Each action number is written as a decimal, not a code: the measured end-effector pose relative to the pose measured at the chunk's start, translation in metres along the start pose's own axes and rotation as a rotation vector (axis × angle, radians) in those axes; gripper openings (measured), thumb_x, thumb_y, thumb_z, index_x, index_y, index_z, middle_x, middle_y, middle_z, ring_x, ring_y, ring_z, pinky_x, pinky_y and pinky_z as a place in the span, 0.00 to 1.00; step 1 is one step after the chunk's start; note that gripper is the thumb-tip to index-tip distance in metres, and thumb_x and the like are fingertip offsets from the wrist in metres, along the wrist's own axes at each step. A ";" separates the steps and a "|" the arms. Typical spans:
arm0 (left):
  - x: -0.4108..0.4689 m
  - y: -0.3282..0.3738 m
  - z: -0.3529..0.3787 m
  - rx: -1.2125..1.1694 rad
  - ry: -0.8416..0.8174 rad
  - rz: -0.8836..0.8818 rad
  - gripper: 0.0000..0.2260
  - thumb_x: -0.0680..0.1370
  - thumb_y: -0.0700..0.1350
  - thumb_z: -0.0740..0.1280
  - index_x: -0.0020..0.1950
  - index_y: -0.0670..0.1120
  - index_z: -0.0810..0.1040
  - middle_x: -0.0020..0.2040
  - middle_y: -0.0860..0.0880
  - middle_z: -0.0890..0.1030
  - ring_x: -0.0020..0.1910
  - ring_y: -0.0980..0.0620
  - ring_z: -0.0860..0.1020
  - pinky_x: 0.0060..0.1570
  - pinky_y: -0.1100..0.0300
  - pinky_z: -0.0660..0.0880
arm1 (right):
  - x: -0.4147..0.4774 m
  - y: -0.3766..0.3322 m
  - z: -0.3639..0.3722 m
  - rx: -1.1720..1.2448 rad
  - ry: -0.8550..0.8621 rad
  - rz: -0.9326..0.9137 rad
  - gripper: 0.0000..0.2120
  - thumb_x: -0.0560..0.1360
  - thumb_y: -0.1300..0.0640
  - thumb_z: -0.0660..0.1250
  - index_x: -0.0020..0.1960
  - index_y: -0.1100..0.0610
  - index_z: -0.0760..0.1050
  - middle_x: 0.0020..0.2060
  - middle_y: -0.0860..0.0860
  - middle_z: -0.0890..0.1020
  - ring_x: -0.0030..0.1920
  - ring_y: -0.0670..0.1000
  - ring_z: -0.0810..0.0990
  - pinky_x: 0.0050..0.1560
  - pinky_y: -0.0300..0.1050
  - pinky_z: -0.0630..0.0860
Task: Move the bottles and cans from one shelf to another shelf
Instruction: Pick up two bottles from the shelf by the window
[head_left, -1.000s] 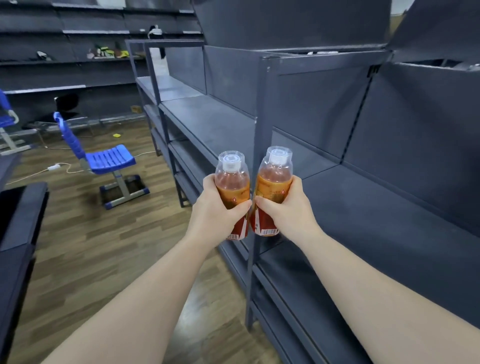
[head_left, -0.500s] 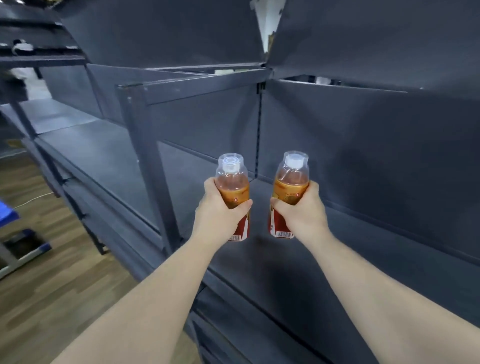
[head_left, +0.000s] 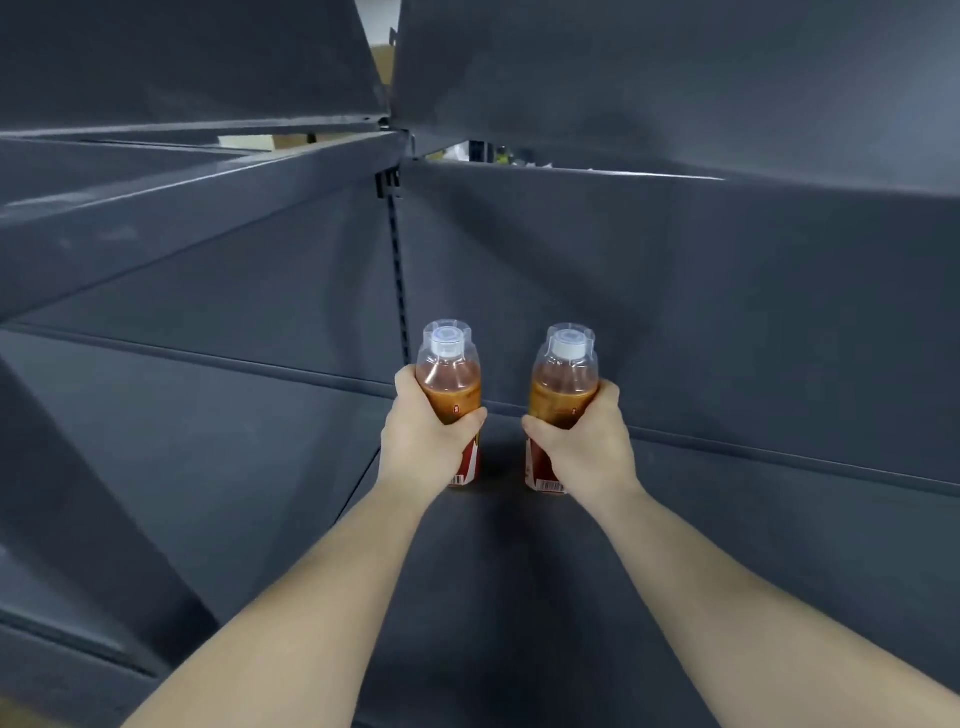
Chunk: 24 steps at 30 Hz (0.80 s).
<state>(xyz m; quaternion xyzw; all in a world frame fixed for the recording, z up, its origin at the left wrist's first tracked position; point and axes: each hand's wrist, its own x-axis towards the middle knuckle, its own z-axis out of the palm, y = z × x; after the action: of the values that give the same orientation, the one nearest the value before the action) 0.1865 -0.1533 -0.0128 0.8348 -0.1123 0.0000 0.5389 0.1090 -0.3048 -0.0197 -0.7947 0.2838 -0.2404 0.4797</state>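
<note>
Where the grey shelf (head_left: 727, 545) fills the view, both hands are held over its deck toward 12 o'clock. Left hand (head_left: 423, 447), at 11 o'clock, curls its fingers round the left bottle (head_left: 449, 384); right hand (head_left: 584, 449), at 1 o'clock, grips the right bottle (head_left: 563, 387), both upright and apart.

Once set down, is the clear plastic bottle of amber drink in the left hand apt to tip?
Possibly: the left clear plastic bottle is tall and narrow. It looks nearly full, so probably heavy for its size and steadier.
</note>
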 end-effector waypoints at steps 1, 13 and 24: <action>0.006 -0.001 0.002 -0.006 -0.013 0.003 0.31 0.73 0.51 0.77 0.68 0.53 0.63 0.59 0.53 0.77 0.57 0.50 0.78 0.59 0.48 0.78 | 0.002 0.000 0.002 -0.006 0.015 0.008 0.32 0.70 0.47 0.78 0.65 0.49 0.62 0.58 0.47 0.75 0.53 0.48 0.76 0.49 0.44 0.74; 0.041 -0.010 0.017 -0.067 -0.045 0.060 0.34 0.72 0.49 0.78 0.72 0.52 0.64 0.63 0.53 0.75 0.61 0.52 0.75 0.59 0.52 0.77 | 0.022 -0.001 0.027 -0.005 0.105 0.028 0.35 0.70 0.49 0.78 0.70 0.49 0.61 0.62 0.47 0.73 0.56 0.48 0.76 0.52 0.44 0.77; 0.057 -0.018 0.021 -0.063 -0.044 0.115 0.34 0.72 0.50 0.77 0.72 0.53 0.64 0.65 0.54 0.75 0.63 0.52 0.75 0.62 0.51 0.76 | 0.031 0.001 0.042 0.046 0.096 -0.002 0.39 0.70 0.50 0.78 0.73 0.49 0.59 0.63 0.46 0.72 0.59 0.46 0.74 0.55 0.42 0.75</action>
<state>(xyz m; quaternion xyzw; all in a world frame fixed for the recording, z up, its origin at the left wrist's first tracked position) 0.2432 -0.1760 -0.0315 0.8093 -0.1719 0.0089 0.5615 0.1588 -0.3002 -0.0349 -0.7712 0.3002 -0.2852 0.4835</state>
